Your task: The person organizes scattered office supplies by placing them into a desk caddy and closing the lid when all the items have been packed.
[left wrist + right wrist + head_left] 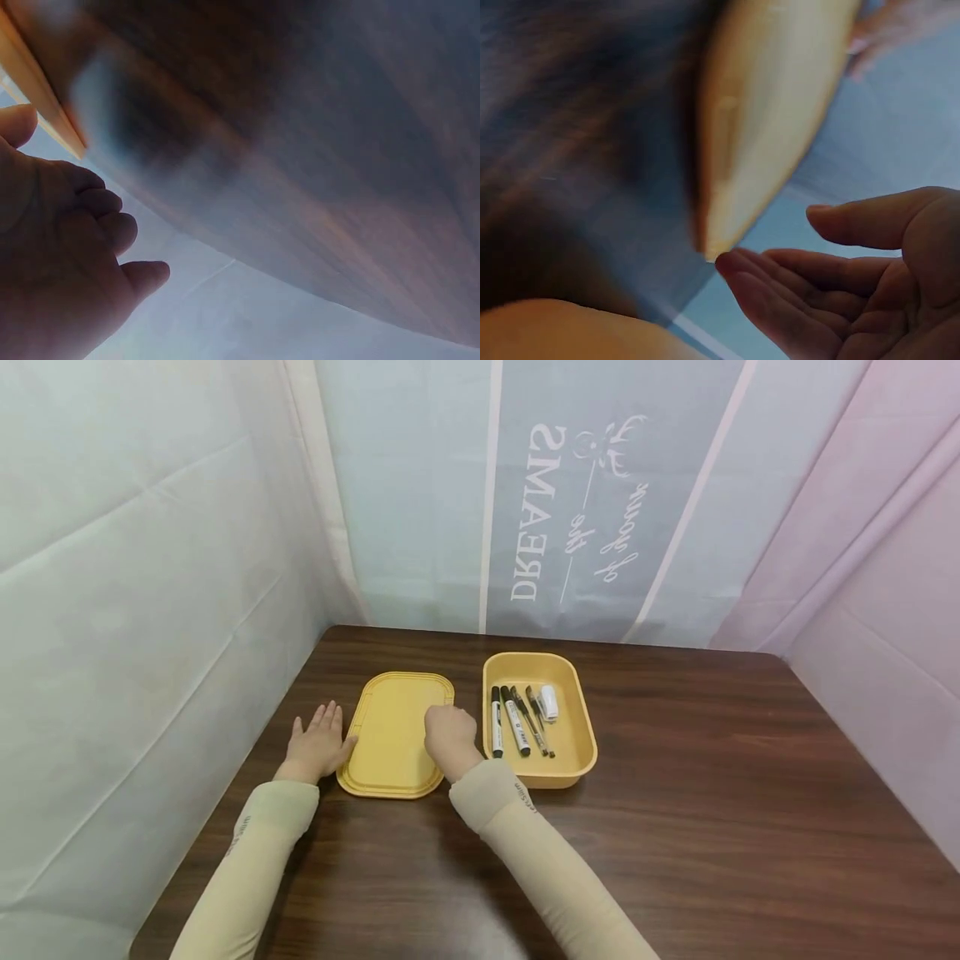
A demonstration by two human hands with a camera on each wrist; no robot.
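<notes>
- Our left hand (318,745) lies flat, fingers straight, touching the yellow lid's (393,735) left edge.
- Our right hand (450,739), fingers loosely curled and holding nothing, rests on the lid beside the yellow tray (577,727) of pens (516,720).
</notes>
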